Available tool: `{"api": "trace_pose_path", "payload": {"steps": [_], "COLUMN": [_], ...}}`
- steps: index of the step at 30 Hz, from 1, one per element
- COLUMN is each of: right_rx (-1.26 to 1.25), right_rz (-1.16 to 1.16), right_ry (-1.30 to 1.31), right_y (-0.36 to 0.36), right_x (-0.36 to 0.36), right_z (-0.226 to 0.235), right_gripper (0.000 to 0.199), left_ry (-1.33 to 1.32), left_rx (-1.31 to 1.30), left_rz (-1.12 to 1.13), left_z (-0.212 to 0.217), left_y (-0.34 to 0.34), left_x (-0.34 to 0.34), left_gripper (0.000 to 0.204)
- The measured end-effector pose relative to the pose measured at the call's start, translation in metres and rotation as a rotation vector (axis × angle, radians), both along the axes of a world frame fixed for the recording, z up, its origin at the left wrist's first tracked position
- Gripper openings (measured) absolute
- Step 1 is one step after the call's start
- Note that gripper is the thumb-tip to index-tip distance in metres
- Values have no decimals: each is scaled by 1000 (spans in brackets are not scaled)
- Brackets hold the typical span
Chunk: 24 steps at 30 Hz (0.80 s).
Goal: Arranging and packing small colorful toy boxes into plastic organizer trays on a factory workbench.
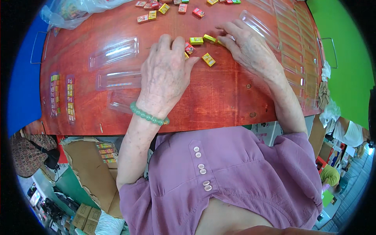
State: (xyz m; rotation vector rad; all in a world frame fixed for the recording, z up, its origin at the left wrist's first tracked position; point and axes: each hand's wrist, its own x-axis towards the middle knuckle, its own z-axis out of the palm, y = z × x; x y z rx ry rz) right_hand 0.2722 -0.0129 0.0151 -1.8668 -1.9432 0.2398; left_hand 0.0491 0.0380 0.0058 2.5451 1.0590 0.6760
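Observation:
Above the red tabletop (pixel 219 94), my left hand (pixel 166 72) wears a green bead bracelet (pixel 148 114). Its fingers are bent and apart. A small red box (pixel 189 48) lies between its index finger and thumb, with part of a yellow box under it. My right hand (pixel 250 49) reaches in from the right, fingers and thumb apart. A partly hidden yellow box (pixel 220 42) is at its fingertips. Left of that lie another yellow box (pixel 209 38) and a yellow-green one (pixel 196 40). Nearer me sits a tilted yellow box (pixel 208 59). My left palm hides what is beneath it.
Clear plastic trays lie at left (pixel 115 53) and upper right (pixel 260 29), with more along the right edge. Two filled strips of small boxes (pixel 70 98) are at far left. Loose boxes (pixel 182 8) and a plastic bag (pixel 74 13) are at the far edge. A cardboard carton (pixel 88 164) stands below.

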Motion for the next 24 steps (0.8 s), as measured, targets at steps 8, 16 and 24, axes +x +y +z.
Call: {"api": "trace_pose_path", "payload": {"steps": [8,16,24], "right_rx": [-161,-131,-123], "right_rz": [120,117,-6], "right_ry": [-4,51,30], "right_y": [3,-10,-11], "right_x": [-2,1,0], "right_z": [7,9,11], "right_gripper": [31,30,27], "left_ry": [22,-71,-12], "left_rx": [52,-109,-233], "left_rz": [-76,-175,-180], "left_z": [-6,7,7], "left_y": [5,2,10], "left_x": [8,-12,-19], "left_gripper": [18,32,43]}}
